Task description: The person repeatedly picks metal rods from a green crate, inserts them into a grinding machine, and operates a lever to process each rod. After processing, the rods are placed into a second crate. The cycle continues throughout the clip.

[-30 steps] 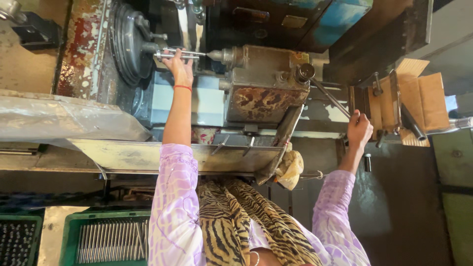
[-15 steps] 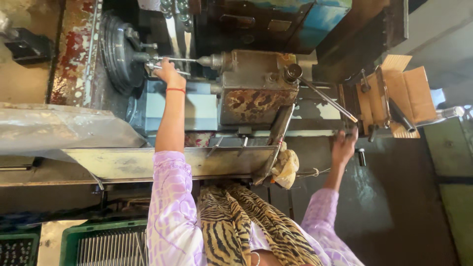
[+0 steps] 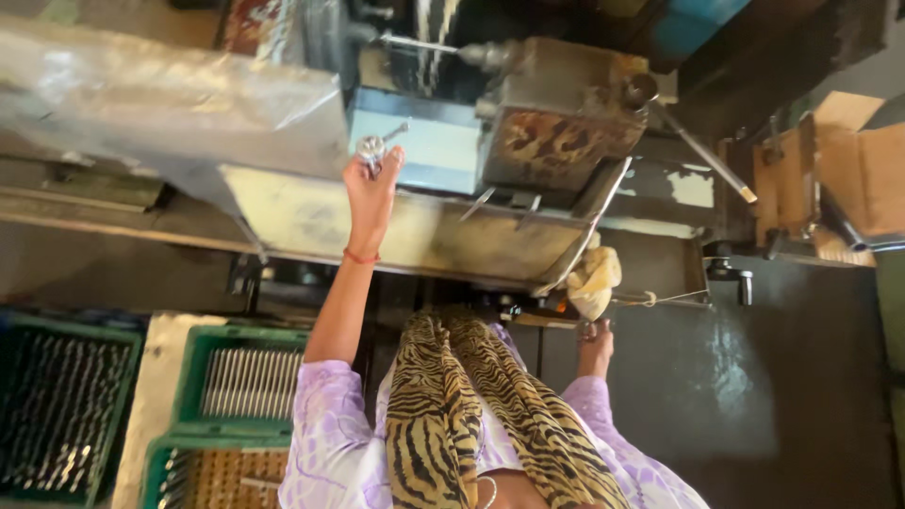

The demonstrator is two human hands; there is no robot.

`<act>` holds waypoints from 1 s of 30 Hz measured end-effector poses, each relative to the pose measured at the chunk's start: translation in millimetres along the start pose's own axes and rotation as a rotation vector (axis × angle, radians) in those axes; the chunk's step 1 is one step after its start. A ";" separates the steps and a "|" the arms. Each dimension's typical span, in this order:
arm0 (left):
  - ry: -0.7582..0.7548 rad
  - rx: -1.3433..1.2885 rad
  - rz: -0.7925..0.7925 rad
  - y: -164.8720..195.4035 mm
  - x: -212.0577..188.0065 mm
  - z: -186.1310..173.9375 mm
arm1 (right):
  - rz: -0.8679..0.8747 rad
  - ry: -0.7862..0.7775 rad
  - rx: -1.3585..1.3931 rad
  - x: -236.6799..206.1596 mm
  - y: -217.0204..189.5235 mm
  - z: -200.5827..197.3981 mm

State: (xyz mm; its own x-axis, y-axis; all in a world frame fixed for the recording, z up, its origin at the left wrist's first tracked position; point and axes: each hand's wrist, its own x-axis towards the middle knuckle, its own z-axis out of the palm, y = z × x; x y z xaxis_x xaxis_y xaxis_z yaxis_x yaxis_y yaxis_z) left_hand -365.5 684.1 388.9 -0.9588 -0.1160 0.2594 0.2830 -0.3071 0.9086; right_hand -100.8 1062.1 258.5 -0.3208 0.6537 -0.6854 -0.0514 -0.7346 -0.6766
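Left hand (image 3: 372,184) is up at the lathe (image 3: 556,123), fingers pinched around a small shiny metal part (image 3: 374,146) just above the chip tray (image 3: 311,217). Right hand (image 3: 596,341) hangs low near the yellow rag (image 3: 594,278); can't tell its grip.

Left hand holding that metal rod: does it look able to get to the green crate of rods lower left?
Probably yes. The left hand holds the metal rod above the green crate, and nothing visible blocks the way down along that arm.

Three green crates (image 3: 247,382) of metal rods, one yellow rag (image 3: 594,280), one long lever (image 3: 702,155).
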 end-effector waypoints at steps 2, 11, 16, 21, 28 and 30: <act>0.059 0.187 -0.016 6.4 -14.8 -28.2 | 0.002 -0.013 0.008 -7.2 0.6 5.4; 0.247 0.955 0.106 55.3 -102.3 -137.1 | -0.541 -0.756 -0.770 -65.1 85.2 87.4; 0.380 0.544 -0.085 49.7 -135.3 -165.5 | -0.042 -1.061 -0.842 -203.5 176.2 172.2; 0.557 0.230 -0.150 42.3 -167.2 -184.2 | -0.056 -1.629 -0.906 -296.3 222.6 196.7; 0.596 0.350 0.132 80.6 -200.2 -188.1 | -0.230 -1.602 -0.950 -317.7 250.1 194.0; 0.530 0.588 0.307 90.5 -206.9 -188.2 | -0.133 -1.508 -0.976 -321.8 250.5 191.6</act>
State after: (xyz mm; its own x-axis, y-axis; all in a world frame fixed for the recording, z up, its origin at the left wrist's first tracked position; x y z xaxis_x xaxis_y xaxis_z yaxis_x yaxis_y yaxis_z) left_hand -136.7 502.6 355.8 -0.6610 -0.5864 0.4682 0.3286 0.3347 0.8832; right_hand -191.6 632.9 361.2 -0.8847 -0.4271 -0.1867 0.1930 0.0290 -0.9808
